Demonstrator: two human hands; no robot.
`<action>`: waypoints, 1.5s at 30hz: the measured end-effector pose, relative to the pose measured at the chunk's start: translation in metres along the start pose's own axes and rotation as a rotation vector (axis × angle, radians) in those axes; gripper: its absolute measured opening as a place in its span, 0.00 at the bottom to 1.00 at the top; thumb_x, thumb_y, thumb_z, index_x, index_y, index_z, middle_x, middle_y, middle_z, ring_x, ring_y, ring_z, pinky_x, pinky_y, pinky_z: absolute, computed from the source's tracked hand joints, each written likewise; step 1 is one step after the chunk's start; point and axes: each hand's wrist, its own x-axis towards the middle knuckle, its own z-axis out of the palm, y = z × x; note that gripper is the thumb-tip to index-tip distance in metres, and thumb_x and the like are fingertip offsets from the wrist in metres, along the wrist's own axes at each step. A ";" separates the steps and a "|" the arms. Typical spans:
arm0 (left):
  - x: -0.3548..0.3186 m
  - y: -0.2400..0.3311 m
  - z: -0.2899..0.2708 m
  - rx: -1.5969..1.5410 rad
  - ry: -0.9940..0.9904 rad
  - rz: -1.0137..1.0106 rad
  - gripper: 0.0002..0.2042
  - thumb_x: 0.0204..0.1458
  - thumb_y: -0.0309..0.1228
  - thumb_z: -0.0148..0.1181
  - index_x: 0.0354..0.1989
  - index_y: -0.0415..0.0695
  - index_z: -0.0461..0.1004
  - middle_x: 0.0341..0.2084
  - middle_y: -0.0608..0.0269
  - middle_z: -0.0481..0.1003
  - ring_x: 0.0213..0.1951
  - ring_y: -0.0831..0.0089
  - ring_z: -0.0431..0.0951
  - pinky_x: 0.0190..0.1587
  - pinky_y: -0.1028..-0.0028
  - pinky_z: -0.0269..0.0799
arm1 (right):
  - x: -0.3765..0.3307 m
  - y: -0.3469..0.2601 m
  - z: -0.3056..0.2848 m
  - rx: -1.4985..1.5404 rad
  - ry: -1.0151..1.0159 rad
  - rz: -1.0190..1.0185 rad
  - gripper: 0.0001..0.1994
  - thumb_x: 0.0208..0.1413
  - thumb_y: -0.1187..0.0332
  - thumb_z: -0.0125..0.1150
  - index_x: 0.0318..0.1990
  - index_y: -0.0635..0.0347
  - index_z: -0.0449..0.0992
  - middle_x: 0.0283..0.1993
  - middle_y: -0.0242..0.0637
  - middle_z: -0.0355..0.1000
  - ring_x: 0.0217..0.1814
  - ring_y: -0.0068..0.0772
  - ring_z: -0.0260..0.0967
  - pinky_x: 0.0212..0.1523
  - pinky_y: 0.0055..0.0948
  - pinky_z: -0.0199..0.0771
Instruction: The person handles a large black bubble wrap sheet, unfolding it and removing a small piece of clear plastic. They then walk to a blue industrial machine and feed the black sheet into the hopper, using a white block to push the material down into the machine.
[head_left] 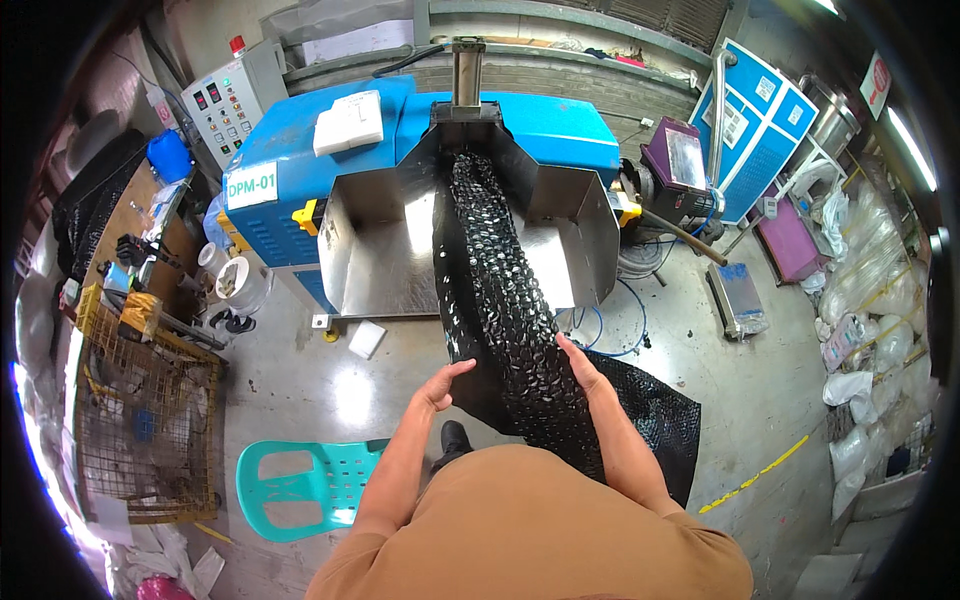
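Note:
A long black bubble-textured plastic sheet runs out of the blue machine through its steel chute and down toward me. My left hand holds the sheet's left edge with fingers curled on it. My right hand presses flat on the sheet's right side. The lower end of the sheet spreads over the floor at my right.
A teal plastic chair stands at my lower left. A yellow wire cage is on the left, next to a cluttered bench. A control box sits behind the machine. Bags of clear material pile up on the right. A weighing scale lies on the floor.

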 end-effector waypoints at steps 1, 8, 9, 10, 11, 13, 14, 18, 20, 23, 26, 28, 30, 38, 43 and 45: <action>0.001 -0.002 -0.009 -0.067 -0.049 -0.008 0.28 0.62 0.47 0.60 0.64 0.41 0.72 0.59 0.53 0.77 0.61 0.58 0.76 0.66 0.55 0.70 | 0.001 0.001 -0.003 0.003 0.004 -0.048 0.29 0.66 0.44 0.56 0.61 0.60 0.77 0.55 0.39 0.80 0.51 0.33 0.79 0.56 0.35 0.79; -0.012 0.037 -0.019 -0.049 -0.104 -0.028 0.29 0.57 0.45 0.66 0.63 0.41 0.73 0.57 0.56 0.78 0.60 0.60 0.77 0.64 0.58 0.70 | -0.001 0.002 0.008 -0.029 -0.018 0.054 0.31 0.63 0.44 0.61 0.61 0.61 0.76 0.58 0.41 0.78 0.57 0.36 0.76 0.61 0.36 0.74; -0.018 0.054 -0.002 0.132 -0.047 -0.041 0.29 0.56 0.44 0.68 0.62 0.41 0.74 0.57 0.58 0.79 0.59 0.62 0.77 0.64 0.61 0.70 | -0.001 0.004 0.008 -0.035 -0.023 0.081 0.31 0.61 0.44 0.63 0.62 0.61 0.76 0.58 0.41 0.78 0.57 0.35 0.76 0.63 0.35 0.72; -0.021 0.064 0.007 0.310 0.016 -0.053 0.28 0.55 0.43 0.69 0.62 0.41 0.74 0.57 0.59 0.79 0.59 0.64 0.77 0.63 0.63 0.70 | -0.002 0.007 0.008 -0.112 -0.010 0.088 0.30 0.60 0.45 0.64 0.60 0.61 0.77 0.57 0.40 0.78 0.56 0.34 0.76 0.63 0.35 0.72; -0.016 0.065 0.006 0.358 -0.032 -0.101 0.28 0.52 0.39 0.73 0.60 0.42 0.76 0.56 0.64 0.79 0.58 0.69 0.77 0.61 0.68 0.70 | -0.004 0.010 0.009 -0.189 0.002 0.093 0.30 0.59 0.47 0.65 0.59 0.61 0.78 0.56 0.40 0.79 0.55 0.34 0.76 0.62 0.34 0.72; -0.015 0.059 0.003 0.441 -0.044 -0.061 0.27 0.52 0.38 0.73 0.60 0.42 0.76 0.54 0.64 0.80 0.56 0.69 0.78 0.61 0.68 0.71 | -0.007 0.014 0.009 -0.341 0.028 0.101 0.28 0.58 0.49 0.67 0.57 0.60 0.80 0.54 0.38 0.80 0.53 0.32 0.77 0.61 0.33 0.72; -0.015 0.059 0.006 0.487 -0.057 -0.048 0.26 0.52 0.37 0.73 0.59 0.42 0.76 0.53 0.64 0.81 0.55 0.70 0.79 0.60 0.68 0.71 | -0.009 0.013 0.004 -0.345 0.031 0.095 0.26 0.57 0.50 0.68 0.55 0.60 0.81 0.53 0.38 0.80 0.52 0.32 0.77 0.61 0.33 0.72; -0.018 0.077 -0.026 0.138 -0.132 0.048 0.20 0.53 0.39 0.71 0.51 0.41 0.81 0.47 0.60 0.83 0.52 0.64 0.81 0.58 0.60 0.73 | -0.025 -0.008 -0.019 -0.131 -0.009 0.132 0.19 0.58 0.54 0.66 0.48 0.60 0.84 0.46 0.38 0.83 0.42 0.36 0.81 0.51 0.35 0.80; -0.023 0.084 -0.036 -0.264 -0.127 0.343 0.24 0.56 0.45 0.65 0.56 0.41 0.78 0.50 0.57 0.82 0.52 0.60 0.81 0.58 0.55 0.75 | -0.058 -0.028 0.013 0.184 0.026 0.105 0.21 0.61 0.53 0.63 0.51 0.61 0.82 0.48 0.41 0.83 0.42 0.39 0.82 0.48 0.39 0.82; -0.015 0.065 -0.013 -0.430 -0.081 0.422 0.31 0.57 0.52 0.64 0.63 0.43 0.72 0.58 0.57 0.78 0.58 0.57 0.77 0.66 0.53 0.67 | -0.042 -0.022 0.003 0.156 0.031 0.080 0.26 0.63 0.47 0.61 0.55 0.61 0.80 0.50 0.42 0.83 0.45 0.40 0.82 0.50 0.41 0.82; -0.004 0.002 -0.019 -0.339 -0.032 0.226 0.30 0.58 0.50 0.64 0.63 0.43 0.73 0.59 0.59 0.77 0.61 0.59 0.76 0.68 0.56 0.65 | -0.035 -0.002 0.012 0.025 0.145 0.079 0.28 0.63 0.45 0.62 0.57 0.60 0.80 0.51 0.39 0.82 0.47 0.36 0.81 0.52 0.39 0.81; -0.010 -0.023 -0.013 -0.231 -0.063 0.088 0.27 0.59 0.48 0.63 0.61 0.42 0.75 0.57 0.56 0.79 0.59 0.59 0.77 0.66 0.57 0.68 | -0.019 0.020 -0.023 0.104 0.025 -0.004 0.27 0.63 0.46 0.61 0.57 0.60 0.79 0.51 0.40 0.82 0.46 0.36 0.81 0.52 0.37 0.81; -0.018 -0.033 -0.033 -0.177 -0.042 0.025 0.26 0.59 0.47 0.62 0.60 0.42 0.76 0.55 0.55 0.80 0.58 0.59 0.78 0.64 0.56 0.69 | -0.028 0.018 -0.013 0.101 0.028 0.050 0.27 0.64 0.47 0.61 0.58 0.62 0.78 0.53 0.42 0.81 0.48 0.38 0.81 0.52 0.40 0.82; -0.038 0.022 -0.037 -0.015 0.002 -0.031 0.24 0.57 0.41 0.66 0.59 0.42 0.76 0.53 0.55 0.81 0.55 0.61 0.80 0.62 0.60 0.72 | -0.030 0.008 -0.006 -0.023 0.087 0.097 0.25 0.56 0.51 0.66 0.52 0.63 0.81 0.45 0.43 0.83 0.38 0.40 0.81 0.44 0.40 0.84; -0.038 0.025 -0.014 0.164 0.077 0.130 0.22 0.53 0.32 0.70 0.57 0.42 0.77 0.50 0.59 0.82 0.54 0.65 0.81 0.61 0.63 0.74 | -0.023 -0.002 -0.033 -0.503 0.084 0.001 0.28 0.51 0.51 0.69 0.55 0.62 0.81 0.51 0.38 0.81 0.55 0.32 0.76 0.68 0.37 0.65; -0.033 0.015 -0.024 0.112 0.060 0.107 0.20 0.53 0.30 0.70 0.56 0.42 0.78 0.50 0.61 0.82 0.53 0.66 0.82 0.59 0.64 0.76 | -0.032 -0.002 -0.026 -0.590 0.261 -0.048 0.29 0.50 0.53 0.70 0.56 0.62 0.80 0.51 0.38 0.81 0.56 0.32 0.76 0.69 0.37 0.64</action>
